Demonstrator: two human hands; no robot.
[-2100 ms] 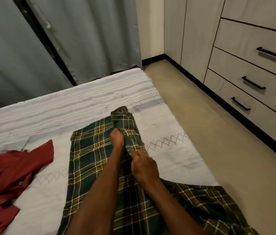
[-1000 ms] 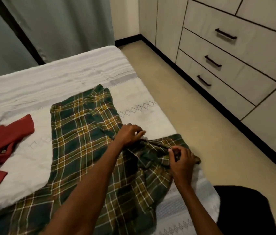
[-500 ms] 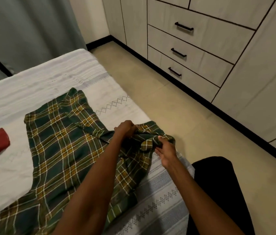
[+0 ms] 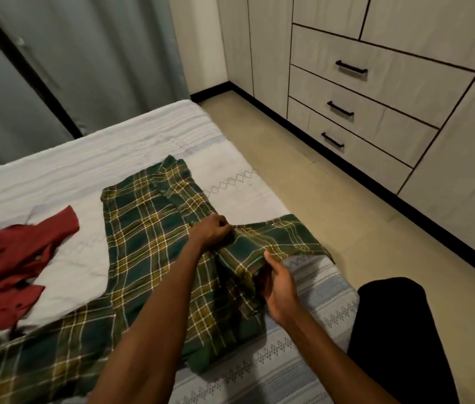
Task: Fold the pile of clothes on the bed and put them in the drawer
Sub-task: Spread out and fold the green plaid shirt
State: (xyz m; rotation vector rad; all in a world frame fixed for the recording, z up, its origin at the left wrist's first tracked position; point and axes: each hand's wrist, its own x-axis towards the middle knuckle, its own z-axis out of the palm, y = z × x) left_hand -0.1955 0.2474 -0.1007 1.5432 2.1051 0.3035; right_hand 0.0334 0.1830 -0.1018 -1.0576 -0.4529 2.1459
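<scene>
While both hands grip, plaid shirt shows no label.

The bed, under a pale patterned cover, carries a green plaid garment spread toward its right edge and a crumpled red garment near its left side.

Bare white patterned bedsheet lies open beyond the green plaid shirt; a crumpled red garment blocks the left.
</scene>
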